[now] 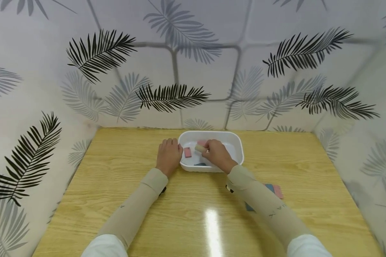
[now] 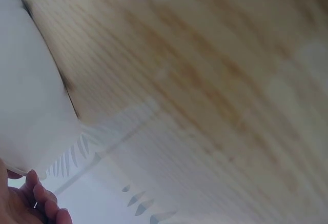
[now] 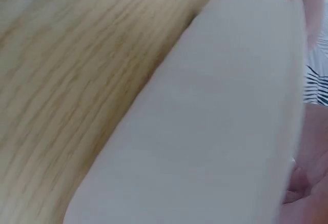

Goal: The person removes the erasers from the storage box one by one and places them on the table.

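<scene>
A white basin (image 1: 240, 157) stands near the table's far edge. At its left end my left hand (image 1: 169, 155) grips the rim, the thumb over the edge; the left wrist view shows the curled fingers (image 2: 46, 203) close under it. Inside the basin, my right hand (image 1: 217, 153) holds a short beige block-like piece (image 1: 200, 148) between thumb and fingers. A small pink rectangular piece (image 1: 188, 152) lies left of it, another pink piece (image 1: 202, 142) behind, and a dark blue-grey piece (image 1: 200, 164) near the front wall. The basin's outer wall (image 3: 205, 106) hides most of the right hand in the right wrist view.
Beneath my right forearm, blue (image 1: 270, 187) and pink (image 1: 278, 191) flat pieces lie on the wooden table (image 1: 115, 171), partly covered by the sleeve. Leaf-patterned walls (image 1: 206, 71) enclose the table at the back and sides.
</scene>
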A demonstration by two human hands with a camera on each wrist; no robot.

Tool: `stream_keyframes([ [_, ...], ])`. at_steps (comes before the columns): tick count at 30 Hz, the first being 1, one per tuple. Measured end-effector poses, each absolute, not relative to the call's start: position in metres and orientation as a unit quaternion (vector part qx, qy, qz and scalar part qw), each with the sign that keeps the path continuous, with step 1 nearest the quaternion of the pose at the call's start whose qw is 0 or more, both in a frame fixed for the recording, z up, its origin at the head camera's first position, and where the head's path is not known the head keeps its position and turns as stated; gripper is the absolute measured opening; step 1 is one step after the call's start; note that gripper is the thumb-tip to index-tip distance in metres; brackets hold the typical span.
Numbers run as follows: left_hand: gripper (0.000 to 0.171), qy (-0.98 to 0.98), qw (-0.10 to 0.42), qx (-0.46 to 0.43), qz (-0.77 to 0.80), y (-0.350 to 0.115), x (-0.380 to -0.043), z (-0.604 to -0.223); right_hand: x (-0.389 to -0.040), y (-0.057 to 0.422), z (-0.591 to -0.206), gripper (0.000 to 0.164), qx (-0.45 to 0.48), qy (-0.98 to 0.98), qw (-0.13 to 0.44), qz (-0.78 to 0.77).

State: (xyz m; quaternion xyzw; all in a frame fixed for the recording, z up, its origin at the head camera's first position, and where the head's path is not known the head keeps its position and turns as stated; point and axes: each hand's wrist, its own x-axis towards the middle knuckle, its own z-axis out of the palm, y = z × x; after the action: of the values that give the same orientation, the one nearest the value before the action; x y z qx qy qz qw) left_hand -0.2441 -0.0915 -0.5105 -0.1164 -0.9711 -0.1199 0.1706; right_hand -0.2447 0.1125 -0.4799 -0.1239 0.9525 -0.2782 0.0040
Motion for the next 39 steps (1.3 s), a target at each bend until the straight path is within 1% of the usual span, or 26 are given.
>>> stream_keyframes([
  [6,0.028,-0.972,0.164,-0.113,-0.126,-0.092,-0.245,-0.511,-0.229,0.129,-0.469,0.018,-0.118,0.947,-0.037,-0.296],
  [9,0.03,-0.973,0.16,-0.111,-0.126,-0.091,-0.245,-0.51,-0.218,0.138,-0.46,0.017,-0.118,0.943,-0.047,-0.307],
  [18,0.03,-0.973,0.155,-0.108,-0.133,-0.091,-0.243,-0.511,-0.188,0.173,-0.445,0.02,-0.092,0.941,-0.036,-0.324],
  [26,0.029,-0.973,0.16,-0.108,-0.125,-0.09,-0.245,-0.514,-0.161,0.207,-0.444,0.023,-0.061,0.941,-0.043,-0.33],
  [34,0.03,-0.971,0.172,-0.113,-0.124,-0.09,-0.246,-0.511,-0.138,0.239,-0.447,0.025,-0.025,0.943,-0.037,-0.33],
  [39,0.031,-0.973,0.15,-0.106,-0.14,-0.089,-0.243,-0.507,-0.121,0.257,-0.453,0.024,-0.004,0.948,-0.029,-0.317],
])
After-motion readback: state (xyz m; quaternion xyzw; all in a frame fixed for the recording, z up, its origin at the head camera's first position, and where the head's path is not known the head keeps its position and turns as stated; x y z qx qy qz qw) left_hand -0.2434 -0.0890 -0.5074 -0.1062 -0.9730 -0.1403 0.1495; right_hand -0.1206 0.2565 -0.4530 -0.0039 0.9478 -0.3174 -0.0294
